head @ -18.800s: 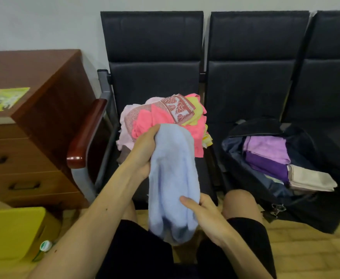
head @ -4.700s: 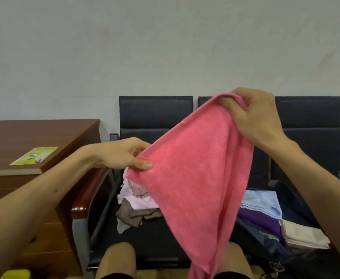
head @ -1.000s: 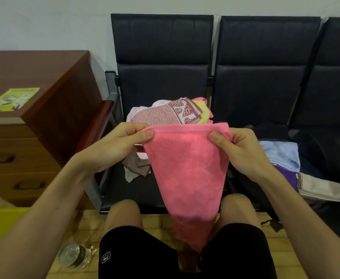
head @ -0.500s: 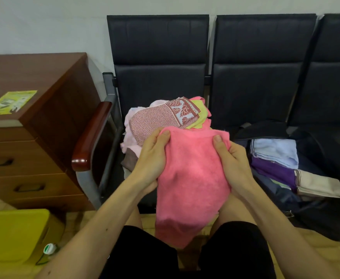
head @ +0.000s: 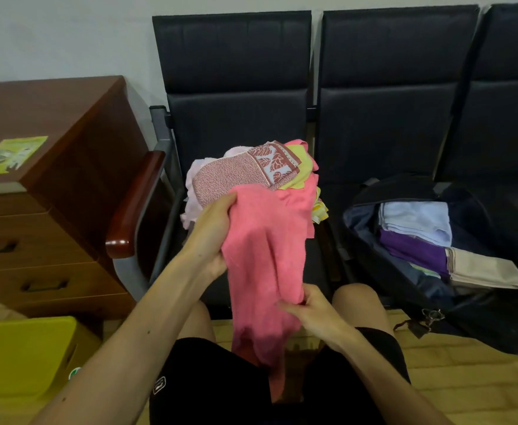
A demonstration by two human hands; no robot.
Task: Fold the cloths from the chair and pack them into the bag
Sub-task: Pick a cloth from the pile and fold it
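Grips clenched on the pink towel [head: 267,240]: left hand [head: 216,222] holds its top and right hand [head: 311,311] pinches lower down, likely to fold it upward. Behind the left grip sits the cloth pile [head: 245,173]; the bag [head: 481,326] lies right of both.

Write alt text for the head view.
A person holds a pink terry cloth over the lap: the left hand grips its top, the right hand pinches it lower. A pile of colourful cloths lies on the black padded chair; an open dark bag holds folded cloths.
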